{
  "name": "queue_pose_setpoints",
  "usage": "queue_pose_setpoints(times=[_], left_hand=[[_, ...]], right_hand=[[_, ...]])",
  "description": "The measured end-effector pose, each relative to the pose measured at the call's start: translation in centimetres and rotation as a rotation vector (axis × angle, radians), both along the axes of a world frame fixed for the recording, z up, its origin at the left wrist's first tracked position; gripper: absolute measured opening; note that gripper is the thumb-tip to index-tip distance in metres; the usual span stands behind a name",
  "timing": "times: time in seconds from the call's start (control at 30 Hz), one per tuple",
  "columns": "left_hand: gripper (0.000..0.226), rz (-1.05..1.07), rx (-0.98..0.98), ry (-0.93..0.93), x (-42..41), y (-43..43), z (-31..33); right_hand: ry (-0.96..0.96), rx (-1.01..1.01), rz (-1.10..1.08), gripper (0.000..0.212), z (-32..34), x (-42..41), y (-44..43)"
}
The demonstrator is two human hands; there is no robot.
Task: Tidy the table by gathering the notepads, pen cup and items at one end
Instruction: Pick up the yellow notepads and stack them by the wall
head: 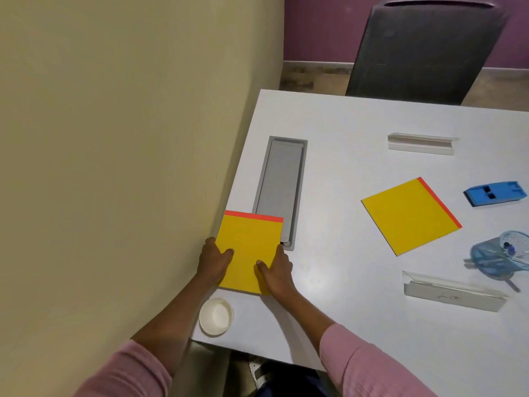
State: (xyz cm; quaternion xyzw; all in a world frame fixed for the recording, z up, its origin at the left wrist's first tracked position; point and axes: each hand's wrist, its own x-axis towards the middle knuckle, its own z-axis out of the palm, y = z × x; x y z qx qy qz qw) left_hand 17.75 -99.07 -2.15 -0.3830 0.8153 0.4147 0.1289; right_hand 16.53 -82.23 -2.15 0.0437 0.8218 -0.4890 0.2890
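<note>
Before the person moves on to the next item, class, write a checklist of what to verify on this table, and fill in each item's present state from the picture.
1. Both hands on the near notepad: ok, left hand and right hand grip its sides.
2. Notepad at the wall end: ok, though its far corner overlaps the grey cable tray.
3. White cup clear of the notepad: ok, apart from it near the table edge.
4. Second notepad gathered: not ok, lies mid-table.
5. Pen cup upright: not ok, tipped on its side.
6. Blue eraser gathered: not ok, at the far right.
</note>
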Motion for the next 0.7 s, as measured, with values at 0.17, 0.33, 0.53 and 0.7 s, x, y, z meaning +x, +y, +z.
queue_pose_setpoints(times=[0.17,0.33,0.53,0.7], left_hand=[[0.067,-0.087,-0.112,-0.107,0.0,0.5,-0.6],[0.052,-0.093,-0.190,-0.180,-0.1,1.1,-0.7],[0.054,-0.107,-0.339,-0.285,-0.5,2.1,-0.3],[0.060,-0.219,-0.581,-0.242,-2.8,4.4,1.4]], right_hand=[[0.013,0.140,0.044,0.066,-0.5,0.2,-0.7],[0.015,0.337,0.123,0.073,-0.4,0.9,-1.7],[-0.058,0.395,0.148,0.072,0.1,0.9,-1.7],[0.006,0.423,0.123,0.062,1.1,-0.7,-0.5]])
